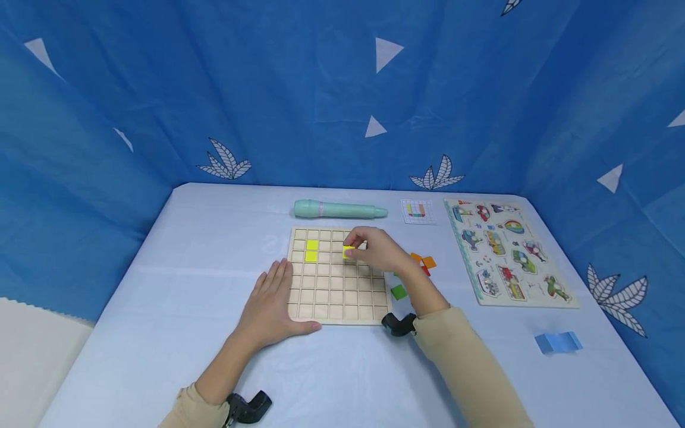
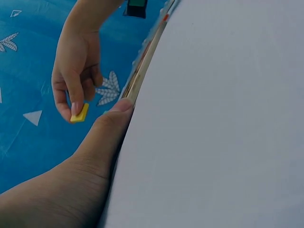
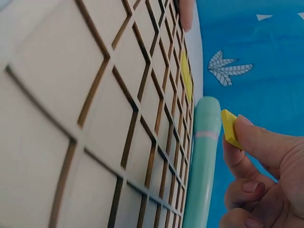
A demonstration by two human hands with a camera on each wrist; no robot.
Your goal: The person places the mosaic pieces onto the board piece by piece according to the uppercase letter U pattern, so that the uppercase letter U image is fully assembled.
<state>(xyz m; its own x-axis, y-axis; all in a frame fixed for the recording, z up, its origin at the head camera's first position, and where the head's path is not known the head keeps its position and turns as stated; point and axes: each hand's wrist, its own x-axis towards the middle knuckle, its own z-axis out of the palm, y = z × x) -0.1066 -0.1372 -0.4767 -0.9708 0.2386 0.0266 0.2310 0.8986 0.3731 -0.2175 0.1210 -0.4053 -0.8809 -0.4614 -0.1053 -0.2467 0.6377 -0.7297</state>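
Note:
Between thumb and fingertip, my right hand (image 1: 376,248) pinches a yellow square tile (image 3: 230,128), held above the upper right part of a wooden grid board (image 1: 330,295). Two more yellow tiles (image 1: 311,250) sit one below the other in cells near the board's upper left. My left hand (image 1: 269,309) lies along the board's left side, fingers straight at the edge and thumb along the front corner. In the left wrist view, that thumb (image 2: 107,126) touches the board's edge. Green tiles (image 1: 398,292) and orange tiles (image 1: 429,262) lie right of the board, partly hidden by my right forearm.
Behind the board lies a mint-green microphone-shaped object (image 1: 339,210). A small card with a printed coloured grid (image 1: 419,211) is to its right. Farther right are a picture puzzle board (image 1: 508,252) and a folded blue piece (image 1: 558,343). Blue curtains (image 1: 321,89) border the table.

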